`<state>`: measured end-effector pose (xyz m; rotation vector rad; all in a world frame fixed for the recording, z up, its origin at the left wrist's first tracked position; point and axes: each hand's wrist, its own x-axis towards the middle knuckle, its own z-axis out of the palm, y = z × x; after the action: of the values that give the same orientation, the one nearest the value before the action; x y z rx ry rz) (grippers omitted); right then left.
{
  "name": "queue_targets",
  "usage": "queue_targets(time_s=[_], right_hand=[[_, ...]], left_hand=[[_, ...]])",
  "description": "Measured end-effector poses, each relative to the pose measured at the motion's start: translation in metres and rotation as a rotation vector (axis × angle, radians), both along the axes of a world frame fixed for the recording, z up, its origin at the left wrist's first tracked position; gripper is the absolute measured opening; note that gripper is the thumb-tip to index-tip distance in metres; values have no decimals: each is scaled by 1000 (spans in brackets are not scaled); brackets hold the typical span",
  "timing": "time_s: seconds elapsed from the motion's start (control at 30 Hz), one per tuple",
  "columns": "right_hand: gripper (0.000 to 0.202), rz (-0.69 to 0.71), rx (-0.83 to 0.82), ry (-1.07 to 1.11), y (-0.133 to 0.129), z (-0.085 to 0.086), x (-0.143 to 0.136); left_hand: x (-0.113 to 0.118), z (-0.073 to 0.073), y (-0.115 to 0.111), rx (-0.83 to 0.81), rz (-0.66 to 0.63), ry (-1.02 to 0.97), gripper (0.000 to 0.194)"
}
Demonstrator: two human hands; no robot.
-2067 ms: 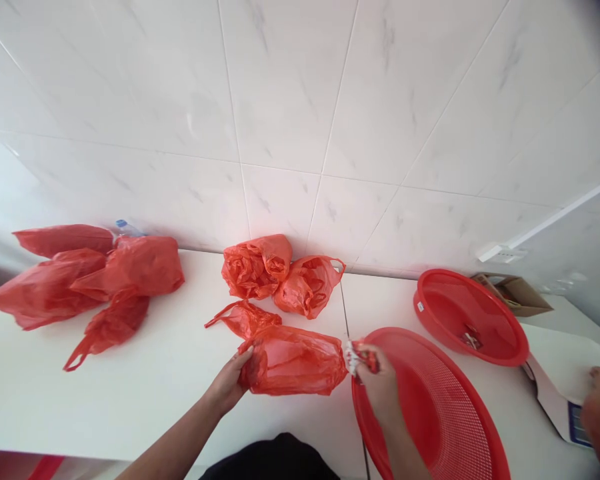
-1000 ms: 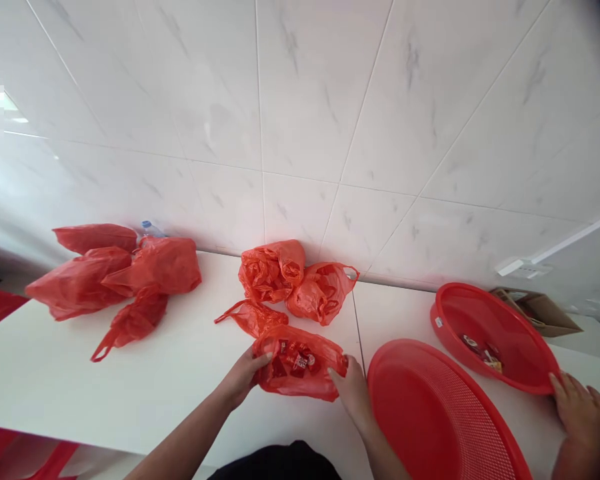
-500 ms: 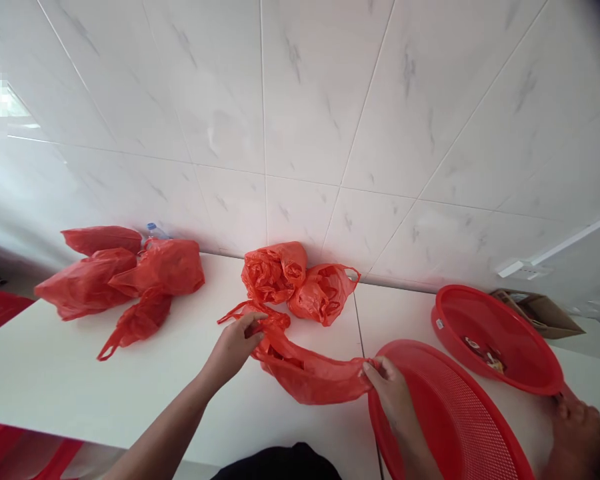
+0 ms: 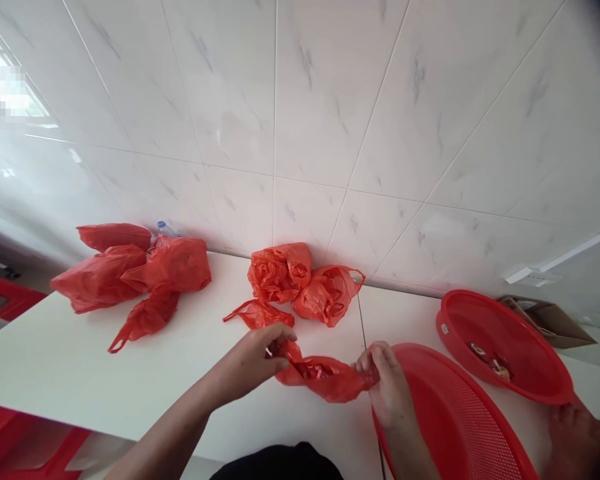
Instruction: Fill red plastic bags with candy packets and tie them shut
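Note:
Between my hands, above the near part of the white table, is a red plastic bag (image 4: 330,388). Its mouth gapes a little and small shiny things show inside, too small to name. My left hand (image 4: 265,353) pinches the bag's left end between thumb and fingers. My right hand (image 4: 387,380) is closed round the gathered right end, beside the rim of a large red basket (image 4: 460,413). Just beyond my left hand lies a small red bag (image 4: 257,312). Two fuller bags, a bunched red bag (image 4: 280,270) and a red bag with a loop handle (image 4: 329,293), lean together behind it.
Several red bags (image 4: 170,263) are heaped at the left, with a bottle (image 4: 165,229) behind. Right of the basket stands a red basin (image 4: 525,353) holding a few small items; another person's hand (image 4: 575,433) is near its rim. A cardboard box (image 4: 550,320) sits behind.
My left hand has moved right and down along the bag, nearer my right hand. The bag is now bunched shorter, and its contents show. The view has shifted slightly.

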<state>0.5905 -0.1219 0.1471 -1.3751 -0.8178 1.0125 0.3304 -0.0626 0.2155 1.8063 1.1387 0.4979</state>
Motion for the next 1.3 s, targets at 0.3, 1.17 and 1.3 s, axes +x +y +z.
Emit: queue_targets(time_s=[0.3, 1.17, 1.3], right_hand=[[14, 312, -60, -37, -3, 3, -32], [29, 667, -111, -177, -1, 20, -46], [43, 538, -127, -381, 3, 3, -47]], left_hand=[[38, 21, -5, 120, -230, -211, 22], [29, -78, -8, -181, 7, -422, 24], [35, -78, -14, -205, 61, -360, 20]])
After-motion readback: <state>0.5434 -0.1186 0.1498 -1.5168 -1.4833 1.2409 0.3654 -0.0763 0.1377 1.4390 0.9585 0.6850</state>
